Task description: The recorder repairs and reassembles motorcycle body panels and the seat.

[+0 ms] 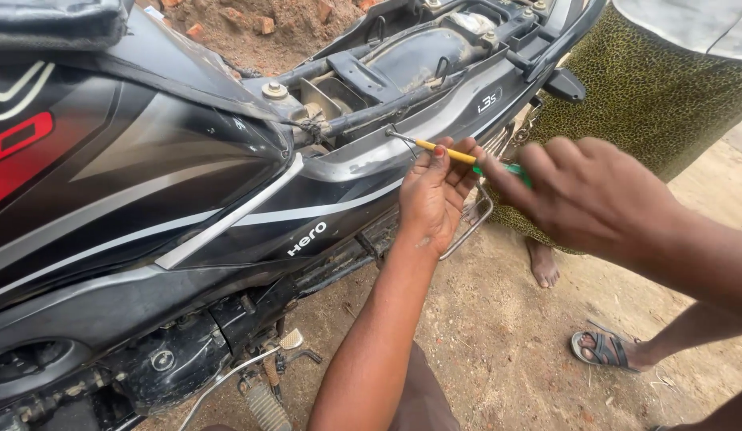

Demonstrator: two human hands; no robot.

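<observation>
A black motorcycle with its seat removed fills the left and top of the view. A screwdriver with a yellow shaft and green handle has its tip at a screw on the grey side panel. My left hand pinches the yellow shaft between its fingertips. My right hand is wrapped over the green handle, which is mostly hidden under the fingers.
Another person stands at the right in a patterned olive garment, one foot bare, and a sandalled foot is nearby. Bare dirt ground lies below. The engine and footpeg are at the lower left; rubble lies behind.
</observation>
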